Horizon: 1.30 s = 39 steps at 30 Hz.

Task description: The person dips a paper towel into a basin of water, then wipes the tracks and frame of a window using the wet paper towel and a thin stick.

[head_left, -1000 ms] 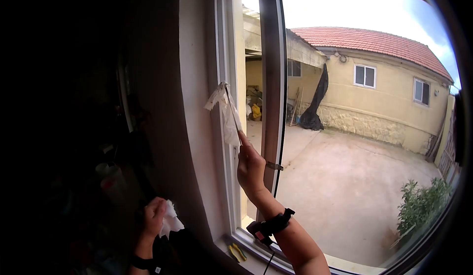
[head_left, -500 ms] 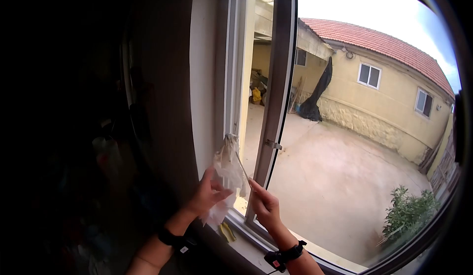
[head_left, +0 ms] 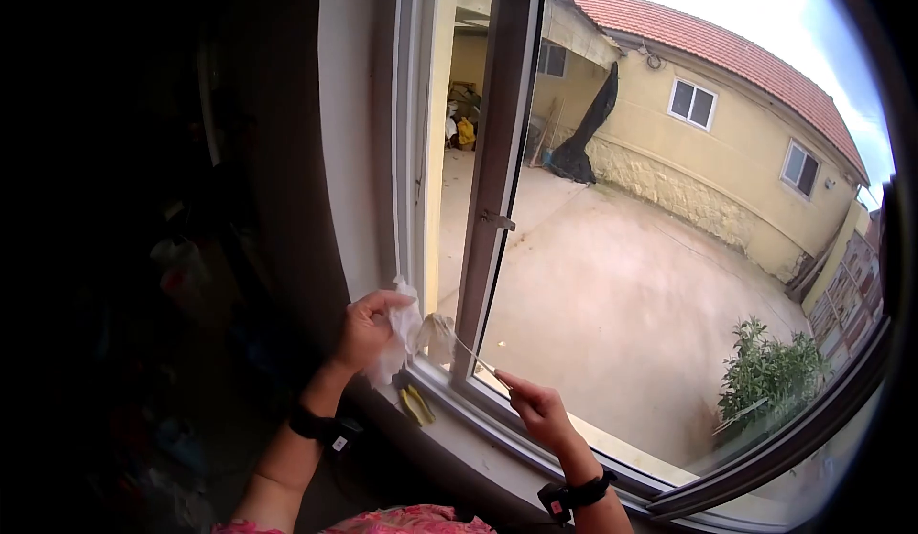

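Observation:
My left hand (head_left: pixel 366 333) is closed on a crumpled, thin white sheet (head_left: pixel 405 322), tissue or plastic, beside the window's inner edge. My right hand (head_left: pixel 541 412) grips the end of a thin rod (head_left: pixel 476 356), possibly a screwdriver, which points up and left. A greyish-white crumpled wad (head_left: pixel 439 335) sits at the rod's far tip, close to the white sheet; whether the two touch I cannot tell. Below them, yellow-handled pliers (head_left: pixel 415 404) lie on the windowsill (head_left: pixel 469 448).
A sliding window sash (head_left: pixel 499 152) with a small latch (head_left: pixel 497 219) stands just beyond my hands. Outside are a paved yard (head_left: pixel 612 295), a leafy bush (head_left: pixel 773 371) and a yellow building (head_left: pixel 660 137). The room at left is very dark.
The view has shifted right. My left hand has drawn the white sheet away from the rod's tip, where the greyish wad stays. The rod now lies at a flatter angle.

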### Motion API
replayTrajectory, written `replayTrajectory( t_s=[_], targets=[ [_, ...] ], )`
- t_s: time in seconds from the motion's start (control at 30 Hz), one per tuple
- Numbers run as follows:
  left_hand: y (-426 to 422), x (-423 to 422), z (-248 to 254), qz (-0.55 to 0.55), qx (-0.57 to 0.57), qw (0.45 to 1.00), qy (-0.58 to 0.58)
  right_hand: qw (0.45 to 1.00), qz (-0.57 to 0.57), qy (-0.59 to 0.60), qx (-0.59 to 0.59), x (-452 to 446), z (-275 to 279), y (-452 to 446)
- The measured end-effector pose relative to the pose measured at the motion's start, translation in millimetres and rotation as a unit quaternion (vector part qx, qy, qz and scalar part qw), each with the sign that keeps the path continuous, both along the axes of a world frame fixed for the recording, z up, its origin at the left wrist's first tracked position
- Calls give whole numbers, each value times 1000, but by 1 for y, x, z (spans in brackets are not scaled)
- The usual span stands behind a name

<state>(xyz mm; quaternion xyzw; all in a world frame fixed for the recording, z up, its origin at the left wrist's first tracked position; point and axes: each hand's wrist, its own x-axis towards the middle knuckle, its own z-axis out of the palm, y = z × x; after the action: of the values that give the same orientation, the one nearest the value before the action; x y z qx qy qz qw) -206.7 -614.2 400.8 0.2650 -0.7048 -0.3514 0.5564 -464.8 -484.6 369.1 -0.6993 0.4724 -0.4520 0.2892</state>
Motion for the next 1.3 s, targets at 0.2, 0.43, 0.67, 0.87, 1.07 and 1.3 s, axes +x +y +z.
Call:
replayTrajectory(
  t_s=[0.2, 0.43, 0.67, 0.87, 1.07, 1.3],
  targets=[
    [19, -4, 9, 24, 22, 995, -98, 998, 12, 53, -18, 8, 3, 0],
    [21, 5, 31, -118, 148, 966, -177, 996, 44, -67, 40, 31, -34, -12],
    [20, 10, 19, -153, 213, 961, 84, 972, 85, -220, -8, 73, -47, -35],
    [24, 25, 39, -73, 200, 966, 146, 984, -35, -105, -143, 109, -23, -44],
    [34, 33, 75, -32, 90, 989, 109, 945, -28, -200, -258, 132, -2, -80],
    [55, 75, 65, 197, 52, 977, 69, 918, -37, -287, -269, 143, 53, -140]
  ],
)
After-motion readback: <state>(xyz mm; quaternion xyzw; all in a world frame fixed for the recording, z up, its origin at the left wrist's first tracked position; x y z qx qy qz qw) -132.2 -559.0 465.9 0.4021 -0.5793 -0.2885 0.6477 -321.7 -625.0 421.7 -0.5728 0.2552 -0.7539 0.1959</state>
